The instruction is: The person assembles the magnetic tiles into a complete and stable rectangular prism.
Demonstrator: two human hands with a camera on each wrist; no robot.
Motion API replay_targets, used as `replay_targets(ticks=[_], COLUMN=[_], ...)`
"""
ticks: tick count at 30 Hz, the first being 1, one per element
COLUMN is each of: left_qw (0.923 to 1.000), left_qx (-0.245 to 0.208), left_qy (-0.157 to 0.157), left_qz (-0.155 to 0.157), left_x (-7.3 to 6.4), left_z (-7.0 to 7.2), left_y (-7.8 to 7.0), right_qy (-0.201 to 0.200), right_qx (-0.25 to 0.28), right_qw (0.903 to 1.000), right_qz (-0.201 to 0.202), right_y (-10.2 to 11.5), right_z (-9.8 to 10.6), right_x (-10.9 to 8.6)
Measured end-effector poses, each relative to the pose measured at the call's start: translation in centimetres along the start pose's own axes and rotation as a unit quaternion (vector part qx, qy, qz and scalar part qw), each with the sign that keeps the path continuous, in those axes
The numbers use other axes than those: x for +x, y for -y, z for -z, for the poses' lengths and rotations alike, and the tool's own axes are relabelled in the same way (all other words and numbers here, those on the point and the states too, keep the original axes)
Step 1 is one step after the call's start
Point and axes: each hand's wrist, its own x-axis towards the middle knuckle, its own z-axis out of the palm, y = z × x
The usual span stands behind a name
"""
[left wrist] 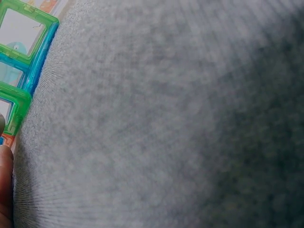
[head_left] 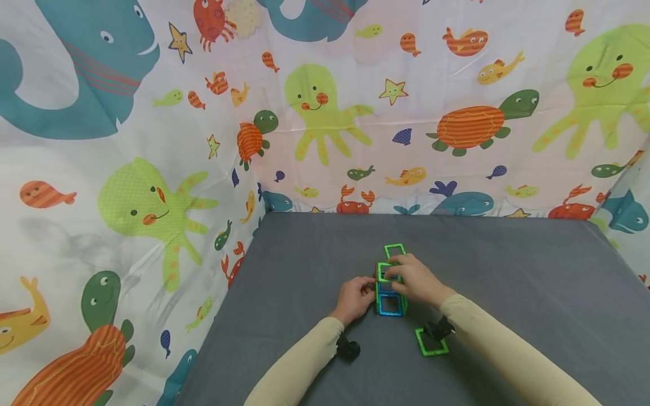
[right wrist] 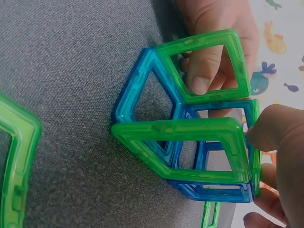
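Observation:
A small box-like build of blue (head_left: 390,314) and green square magnetic tiles, open frames with clear plastic rims, stands on the grey surface. My left hand (head_left: 354,299) holds its left side, fingers bent. In the right wrist view, that thumb (right wrist: 200,83) shows through a green side tile (right wrist: 199,40). My right hand (head_left: 418,280) reaches over from the right and pinches a green tile (head_left: 379,272) on top of the build, towards its far end. Another green side tile (right wrist: 180,123) faces the right wrist camera. In the left wrist view, only fingertips (left wrist: 5,180) show at the edge.
One loose green square tile (head_left: 435,353) lies under my right forearm. A further green square (head_left: 393,246) sits behind the build. Sea-animal cloth (head_left: 330,186) walls the grey surface (head_left: 304,248) at the back and sides.

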Motion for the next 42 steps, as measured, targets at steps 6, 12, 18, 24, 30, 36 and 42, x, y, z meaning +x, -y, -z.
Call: replay_targets(ticks=[6,12,18,24,30,36,42], left_qw=[0.9999,1.0,0.9999,1.0,1.0,1.0,0.9999], left_qx=[-0.009,-0.006,-0.001,-0.004,-0.004,-0.006,-0.011], left_qy=[0.004,0.002,-0.006,-0.001,0.001,-0.004,-0.003], left_qz=[0.007,0.003,-0.009,0.0,0.003,-0.005,0.007], left_x=[0.0,0.0,-0.1,-0.1,0.0,0.0,0.0], left_z=[0.0,-0.1,-0.1,0.0,-0.1,-0.1,-0.1], left_y=[0.0,0.0,0.0,-0.1,-0.2,-0.1,0.0], right_qy=[-0.002,-0.005,0.001,-0.015,-0.03,-0.02,-0.02], right_qx=[-0.002,-0.004,0.003,0.005,0.002,0.007,0.015], right_qw=[1.0,1.0,0.9999,0.9999,0.9995,0.9998,0.9993], right_qz=[0.001,0.003,-0.011,-0.005,0.002,-0.003,-0.029], right_y=[0.0,0.0,0.1,0.1,0.0,-0.1,-0.4], right_z=[0.0,-0.1,-0.1,-0.3,-0.4,-0.4,0.5], right_x=[-0.1,-0.1,-0.2,-0.4,-0.6,-0.6,-1.2])
